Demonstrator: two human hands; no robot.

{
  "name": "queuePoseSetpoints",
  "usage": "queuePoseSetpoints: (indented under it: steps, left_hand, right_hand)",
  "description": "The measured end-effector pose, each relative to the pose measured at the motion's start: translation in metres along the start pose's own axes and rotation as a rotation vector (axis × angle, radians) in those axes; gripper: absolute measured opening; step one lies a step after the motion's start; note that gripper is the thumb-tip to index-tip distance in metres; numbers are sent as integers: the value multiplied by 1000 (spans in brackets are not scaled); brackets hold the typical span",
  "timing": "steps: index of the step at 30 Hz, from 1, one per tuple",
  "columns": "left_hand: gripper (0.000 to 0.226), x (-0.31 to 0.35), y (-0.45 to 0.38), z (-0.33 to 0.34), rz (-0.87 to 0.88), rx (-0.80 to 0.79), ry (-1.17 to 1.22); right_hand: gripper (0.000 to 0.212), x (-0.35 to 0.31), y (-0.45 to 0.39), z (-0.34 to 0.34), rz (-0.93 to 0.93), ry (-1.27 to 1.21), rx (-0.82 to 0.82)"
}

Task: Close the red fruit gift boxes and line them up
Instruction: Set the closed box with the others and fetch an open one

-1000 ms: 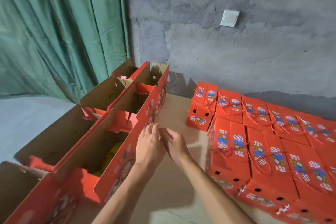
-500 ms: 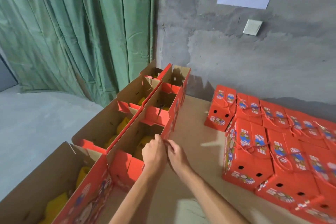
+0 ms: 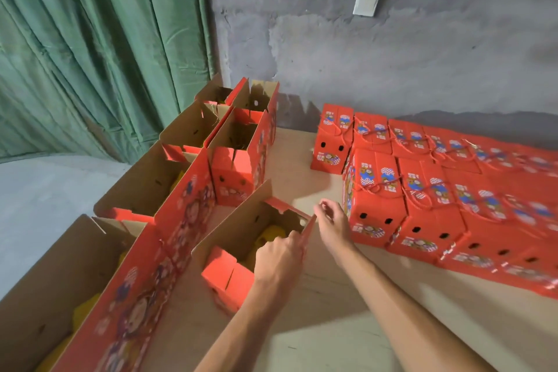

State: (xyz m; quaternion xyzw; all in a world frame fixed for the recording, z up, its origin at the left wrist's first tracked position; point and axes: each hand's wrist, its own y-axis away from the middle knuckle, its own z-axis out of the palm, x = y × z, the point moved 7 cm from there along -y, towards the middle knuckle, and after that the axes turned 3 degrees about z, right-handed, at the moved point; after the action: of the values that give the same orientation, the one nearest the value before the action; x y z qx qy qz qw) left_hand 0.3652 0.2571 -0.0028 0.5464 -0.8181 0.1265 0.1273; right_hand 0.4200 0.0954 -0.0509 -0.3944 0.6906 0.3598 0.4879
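Now both hands grip an open box pulled out from its row: left hand and right hand fingers pinching its right flap.

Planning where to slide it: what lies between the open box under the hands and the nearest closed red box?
In the head view, only the right hand over bare tabletop separates the open box from the closed box.

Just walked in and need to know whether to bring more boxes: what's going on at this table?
A person is closing red fruit gift boxes by hand. The left hand and right hand are at the right flap of an open box with yellow fruit inside. It is not closed yet. Several more open boxes wait on the left, and closed boxes sit in rows on the right against the wall.
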Motion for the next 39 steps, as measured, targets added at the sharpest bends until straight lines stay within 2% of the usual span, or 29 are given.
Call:
queuePoseSetpoints:
  steps: [5, 11, 14, 18, 20, 23, 27, 30, 32, 35, 37, 39]
  left_hand:
    - [31, 82, 30, 25, 162, -39, -41]
    - [33, 207, 65, 77, 337, -108, -136]
    - [32, 274, 83, 101, 429, -145, -147]
    - [46, 359, 107, 132, 546, -150, -140]
    - [35, 396, 115, 149, 602, -148, -212]
    - [32, 436, 121, 168, 625, -141, -251]
    - [37, 476, 125, 179, 674, -101, -223]
    - [37, 490, 116, 183, 693, -97, -202]
    - [33, 492, 104, 183, 670, -117, -176]
    - [31, 481, 89, 186, 585, -226, -60]
    - [27, 476, 85, 186, 556, -278, -2]
    - [23, 476, 87, 184, 561, -256, 21]
  right_hand:
    - [16, 25, 21, -102, 41, -157, 92]
    - [14, 72, 75, -251, 79, -379, 273]
    - [15, 94, 106, -329, 69, -392, 358]
    - [12, 129, 147, -426, 93, -350, 489]
    - [13, 144, 165, -468, 99, -326, 545]
    - [16, 159, 185, -517, 91, -321, 596]
    - [17, 177, 200, -561, 94, -370, 685]
    - [17, 187, 197, -576, 109, -349, 684]
    - [18, 189, 191, -578, 136, -308, 645]
    - [24, 190, 177, -570, 228, -215, 531]
    - [35, 189, 167, -566, 284, -130, 455]
    - [50, 189, 160, -567, 313, -46, 382]
